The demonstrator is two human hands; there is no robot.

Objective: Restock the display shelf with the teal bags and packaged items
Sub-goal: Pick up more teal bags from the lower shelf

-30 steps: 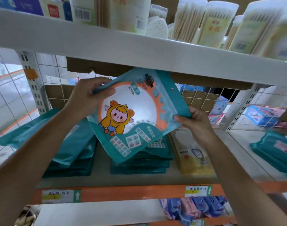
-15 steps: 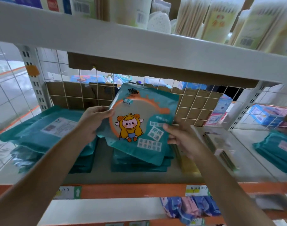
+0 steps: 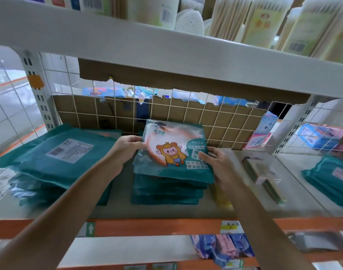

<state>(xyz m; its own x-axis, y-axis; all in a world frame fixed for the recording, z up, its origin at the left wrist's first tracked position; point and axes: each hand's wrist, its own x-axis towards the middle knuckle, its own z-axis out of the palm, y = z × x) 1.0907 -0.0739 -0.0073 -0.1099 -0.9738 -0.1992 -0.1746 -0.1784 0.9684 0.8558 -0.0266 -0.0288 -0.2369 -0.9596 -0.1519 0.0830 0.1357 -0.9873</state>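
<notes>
on shelf (image 3: 166, 211), left hand (image 3: 127, 146) and right hand (image 3: 217, 164) grip teal bag (image 3: 172, 152) atop middle stack (image 3: 166, 190).

**Obscured and Unreadable Areas**

The teal bag (image 3: 172, 151) covers the top of the middle stack (image 3: 166, 191). The left hand (image 3: 127, 147) and right hand (image 3: 219, 164) grip the bag's side edges, and any fingers under it are out of sight. The right forearm conceals most of a yellow pack (image 3: 221, 199). The flat packs (image 3: 264, 176) further right are blurred. The top edge crops the upper-shelf goods (image 3: 264, 20). The right edge crops the far teal stack (image 3: 330, 182). The print on the price tag (image 3: 231, 227) is illegible.
</notes>
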